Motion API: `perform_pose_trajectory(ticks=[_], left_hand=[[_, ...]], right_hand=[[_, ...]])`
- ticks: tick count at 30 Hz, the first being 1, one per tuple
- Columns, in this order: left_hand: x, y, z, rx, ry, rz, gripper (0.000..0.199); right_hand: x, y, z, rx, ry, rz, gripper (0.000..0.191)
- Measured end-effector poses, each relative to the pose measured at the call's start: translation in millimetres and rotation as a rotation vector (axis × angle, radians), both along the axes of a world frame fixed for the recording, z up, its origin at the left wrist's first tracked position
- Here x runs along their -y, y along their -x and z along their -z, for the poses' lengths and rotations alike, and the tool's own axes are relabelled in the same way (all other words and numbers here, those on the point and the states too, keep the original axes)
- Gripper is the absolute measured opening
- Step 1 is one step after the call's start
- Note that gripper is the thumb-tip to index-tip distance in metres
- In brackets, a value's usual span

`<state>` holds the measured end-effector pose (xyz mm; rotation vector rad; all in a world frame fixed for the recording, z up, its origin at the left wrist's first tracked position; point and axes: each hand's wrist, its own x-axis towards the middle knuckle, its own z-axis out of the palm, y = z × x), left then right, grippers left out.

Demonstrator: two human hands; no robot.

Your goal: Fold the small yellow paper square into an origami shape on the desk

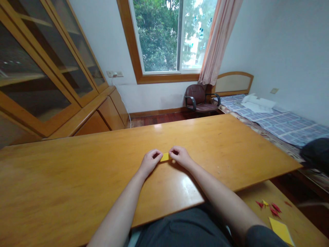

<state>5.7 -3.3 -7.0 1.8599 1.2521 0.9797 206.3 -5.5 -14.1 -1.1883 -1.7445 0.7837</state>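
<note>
Pinched at its ends, yellow paper (165,157) bridges left grip (150,161) and right grip (181,156).

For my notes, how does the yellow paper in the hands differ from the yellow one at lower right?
The held yellow paper shows as a short strip; the lower-right yellow paper shows as a larger sheet. The held yellow paper is in the grip of the left hand and right hand, over the tabletop, while the lower-right yellow paper lies on the lower surface. Both are yellow.
</note>
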Motion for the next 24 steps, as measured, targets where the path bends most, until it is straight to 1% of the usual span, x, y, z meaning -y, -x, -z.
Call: perform_pose_trajectory(ticks=[2, 7, 9, 12, 17, 24], left_hand=[[-0.8, 0.8, 1.1, 0.012, 0.005, -0.016, 0.022], [-3.1, 3.6, 3.5, 0.056, 0.012, -0.047, 0.023], [-3.7, 4.4, 4.3, 0.073, 0.016, -0.054, 0.022], [-4.1, 4.8, 5.3, 0.08, 0.016, -0.054, 0.021], [-3.1, 3.1, 5.5, 0.073, 0.007, -0.021, 0.02], [-0.2, 0.5, 0.7, 0.016, 0.001, 0.01, 0.02]], right_hand=[[0.0, 0.1, -1.2, -0.028, 0.019, 0.018, 0.012], [-0.5, 0.8, -1.5, -0.173, 0.144, 0.059, 0.013], [-1.1, 0.7, -0.7, -0.202, 0.156, 0.062, 0.013], [-1.9, 0.2, 0.3, -0.205, 0.14, 0.053, 0.013], [-1.8, -0.7, -0.5, -0.131, 0.085, 0.021, 0.013], [1.2, -0.5, -3.5, -0.062, 0.057, -0.043, 0.015]])
